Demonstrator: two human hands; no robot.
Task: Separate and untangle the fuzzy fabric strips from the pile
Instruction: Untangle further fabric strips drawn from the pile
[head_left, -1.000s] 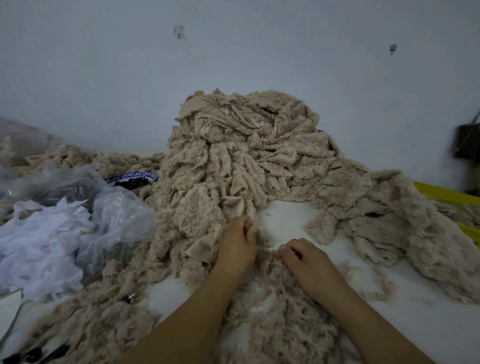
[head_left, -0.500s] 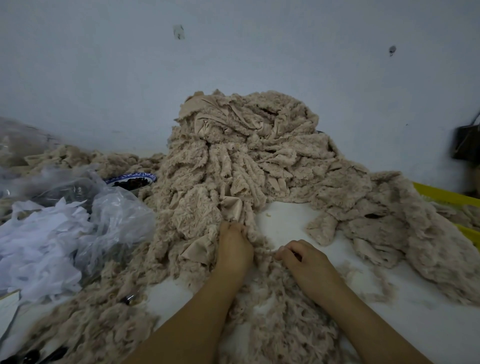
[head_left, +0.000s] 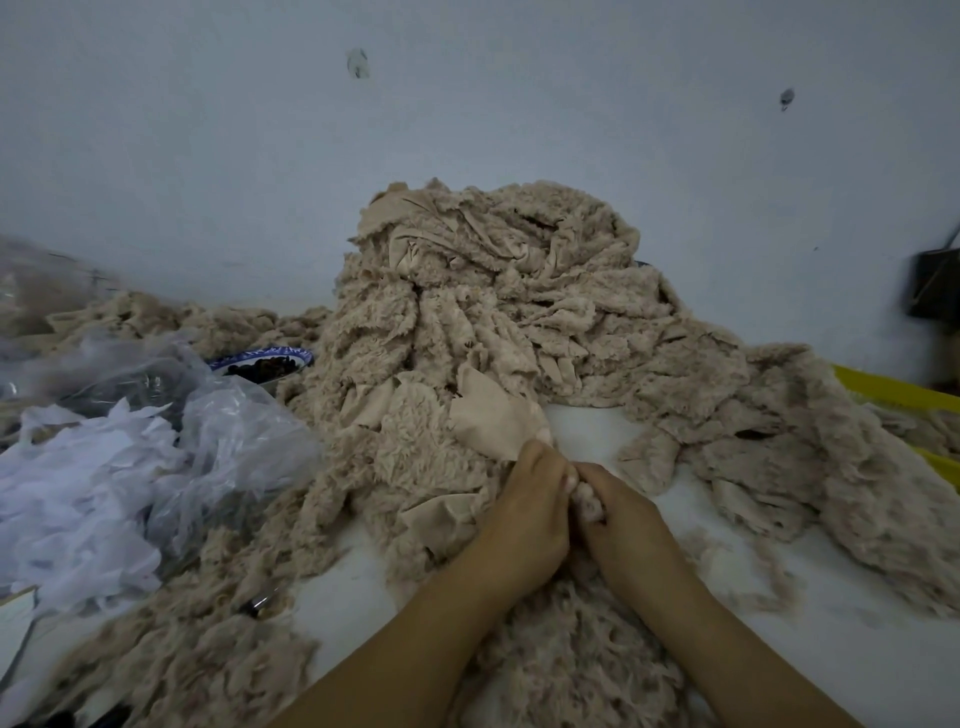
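Table: L hand, R hand pinching strip

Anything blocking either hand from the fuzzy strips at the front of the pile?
Nothing visible. The left hand and right hand both pinch a fuzzy strip at the pile's front edge. The plastic bag lies off to the left, apart from them.

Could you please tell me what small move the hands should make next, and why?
Probably ease the hands apart and toward the person: the left hand and right hand both pinch a fuzzy strip at the near edge of the pile, and it seems to run back into the tangle.
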